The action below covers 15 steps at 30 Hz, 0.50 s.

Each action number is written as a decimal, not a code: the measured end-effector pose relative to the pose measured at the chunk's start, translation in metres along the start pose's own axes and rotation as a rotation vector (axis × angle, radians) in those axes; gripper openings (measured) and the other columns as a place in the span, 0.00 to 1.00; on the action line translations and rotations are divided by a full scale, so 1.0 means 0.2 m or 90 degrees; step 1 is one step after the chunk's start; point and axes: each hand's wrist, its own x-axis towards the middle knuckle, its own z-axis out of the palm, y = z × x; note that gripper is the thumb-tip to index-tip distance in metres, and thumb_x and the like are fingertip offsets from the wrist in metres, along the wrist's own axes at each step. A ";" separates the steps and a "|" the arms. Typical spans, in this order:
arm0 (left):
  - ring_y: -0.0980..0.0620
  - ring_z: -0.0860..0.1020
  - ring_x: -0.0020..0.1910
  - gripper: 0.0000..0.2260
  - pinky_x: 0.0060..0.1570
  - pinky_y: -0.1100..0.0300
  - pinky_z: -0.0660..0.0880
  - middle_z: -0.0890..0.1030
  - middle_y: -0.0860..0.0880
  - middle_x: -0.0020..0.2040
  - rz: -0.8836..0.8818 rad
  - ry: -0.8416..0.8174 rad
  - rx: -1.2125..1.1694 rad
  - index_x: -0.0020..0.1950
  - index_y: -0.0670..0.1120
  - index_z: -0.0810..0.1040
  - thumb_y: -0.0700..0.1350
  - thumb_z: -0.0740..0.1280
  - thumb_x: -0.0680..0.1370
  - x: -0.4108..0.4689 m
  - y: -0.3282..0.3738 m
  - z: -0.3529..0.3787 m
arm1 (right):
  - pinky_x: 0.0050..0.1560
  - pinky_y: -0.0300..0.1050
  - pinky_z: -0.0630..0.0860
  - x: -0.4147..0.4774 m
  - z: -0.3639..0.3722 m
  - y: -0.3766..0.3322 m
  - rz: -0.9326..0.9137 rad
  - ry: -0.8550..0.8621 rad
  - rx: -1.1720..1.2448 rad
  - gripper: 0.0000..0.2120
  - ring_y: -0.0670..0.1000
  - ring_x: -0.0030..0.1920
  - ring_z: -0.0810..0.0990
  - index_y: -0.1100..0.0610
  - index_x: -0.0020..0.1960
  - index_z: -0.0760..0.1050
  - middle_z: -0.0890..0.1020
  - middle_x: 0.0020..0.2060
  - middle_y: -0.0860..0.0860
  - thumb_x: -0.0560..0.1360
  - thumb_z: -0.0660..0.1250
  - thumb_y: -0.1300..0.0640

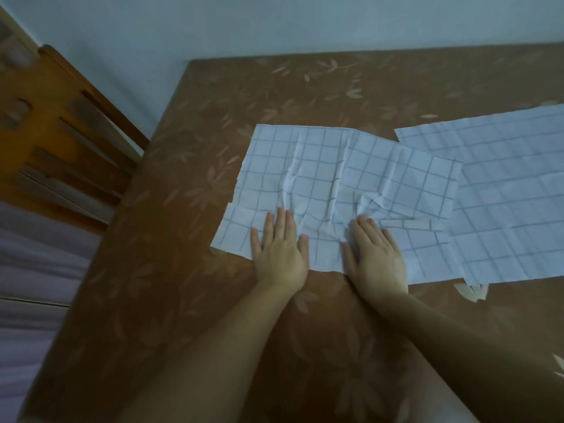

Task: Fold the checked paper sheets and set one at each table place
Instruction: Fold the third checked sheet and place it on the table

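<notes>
Paper sheet (320, 178) under two flat grips (279, 254) (377, 257)

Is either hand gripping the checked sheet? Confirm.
No, the left hand and the right hand press flat with straight fingers on the crumpled checked sheet.

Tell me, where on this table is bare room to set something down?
Bare table lies beyond the wrinkled sheet toward the wall, and left of it toward the chair. The right side is crowded with overlapping flat sheets.
</notes>
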 end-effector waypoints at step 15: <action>0.52 0.73 0.66 0.25 0.63 0.53 0.72 0.75 0.52 0.67 -0.032 -0.008 -0.475 0.70 0.52 0.73 0.64 0.60 0.78 -0.31 0.18 -0.34 | 0.42 0.42 0.73 -0.23 -0.32 -0.18 0.037 0.082 0.256 0.06 0.48 0.41 0.79 0.55 0.48 0.81 0.83 0.41 0.48 0.78 0.64 0.59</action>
